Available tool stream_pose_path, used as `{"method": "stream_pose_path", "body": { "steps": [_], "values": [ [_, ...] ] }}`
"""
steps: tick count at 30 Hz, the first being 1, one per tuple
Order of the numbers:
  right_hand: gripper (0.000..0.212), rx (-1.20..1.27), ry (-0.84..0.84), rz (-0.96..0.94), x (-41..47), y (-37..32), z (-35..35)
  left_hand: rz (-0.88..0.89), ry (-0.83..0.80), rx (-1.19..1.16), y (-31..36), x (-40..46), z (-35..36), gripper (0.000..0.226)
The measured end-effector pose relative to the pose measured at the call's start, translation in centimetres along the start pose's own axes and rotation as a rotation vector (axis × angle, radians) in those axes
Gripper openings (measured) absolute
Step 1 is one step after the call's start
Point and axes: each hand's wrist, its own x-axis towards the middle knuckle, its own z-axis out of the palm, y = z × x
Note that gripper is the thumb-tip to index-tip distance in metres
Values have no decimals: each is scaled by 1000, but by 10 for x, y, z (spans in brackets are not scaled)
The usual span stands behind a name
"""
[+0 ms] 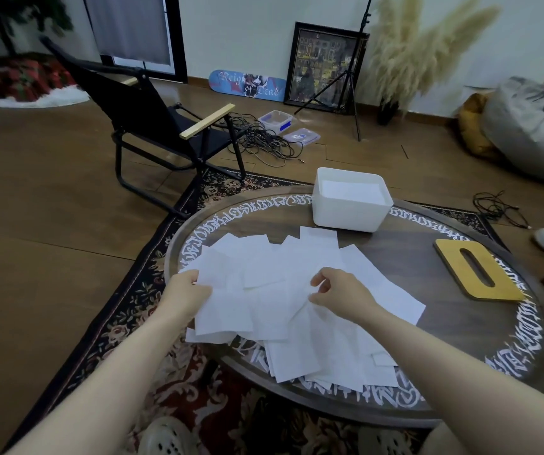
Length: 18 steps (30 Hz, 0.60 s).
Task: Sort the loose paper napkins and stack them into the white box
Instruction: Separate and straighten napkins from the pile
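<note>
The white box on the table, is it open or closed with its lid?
Open. The white box has no lid on top and its inside shows; the wooden slotted lid lies flat on the table, apart from it.

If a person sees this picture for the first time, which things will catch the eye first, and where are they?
First is the spread of loose white napkins covering the near left part of the round table, with the left hand holding a napkin at the pile's left edge and the right hand over the middle. Next come the white box at the table's far edge and the yellow slotted lid lying flat on the right.
</note>
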Motion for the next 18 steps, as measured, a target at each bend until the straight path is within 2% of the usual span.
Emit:
{"method": "stream_pose_path", "body": {
  "steps": [7, 14, 18],
  "values": [
    [29, 70, -7, 18, 26, -23, 12, 11, 7, -11, -12, -4, -15, 16],
    [22, 330, -86, 199, 53, -57, 21, -5, 44, -48, -16, -5, -30, 23],
    [34, 403, -83, 285, 61, -66, 30, 5, 36, -94, -13, -3, -30, 23]
  ]
}}
